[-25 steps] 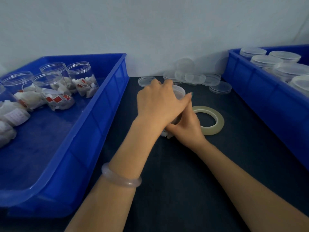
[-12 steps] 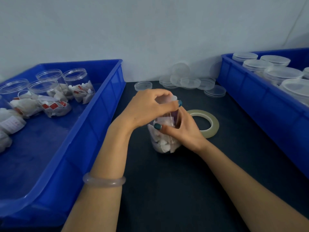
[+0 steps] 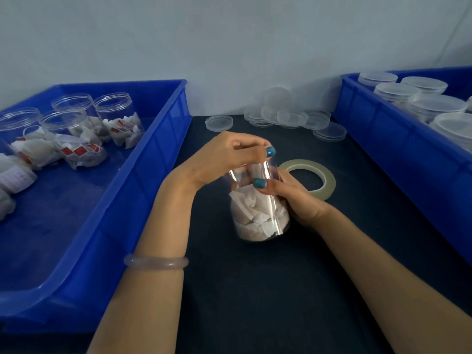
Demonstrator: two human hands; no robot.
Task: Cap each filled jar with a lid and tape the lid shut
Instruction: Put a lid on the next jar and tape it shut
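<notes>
blue bins (image 3: pixel 153 175): 2
jar on table (image 3: pixel 260 215): 1
open jars in left bin (image 3: pixel 112 108): 4, more cut off at edge
capped jars in right bin (image 3: pixel 397 92): 5, sixth at edge
loose lids (image 3: pixel 219 123): 1 alone, rest overlapping, count unclear
tape rolls (image 3: pixel 329 181): 1
bracelets (image 3: pixel 155 261): 1

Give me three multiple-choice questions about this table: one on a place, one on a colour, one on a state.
1. Where does the tape roll lie? A) on a shelf B) on the dark table, right of the held jar C) round a wrist
2. What colour are the left bin and the right bin? A) blue B) red C) green
3. How are the jars in the left bin? A) capped B) taped shut C) open, no lids
Answers: 1 B, it lies flat beside the jar; 2 A, both walls are blue; 3 C, bare rims show.
</notes>
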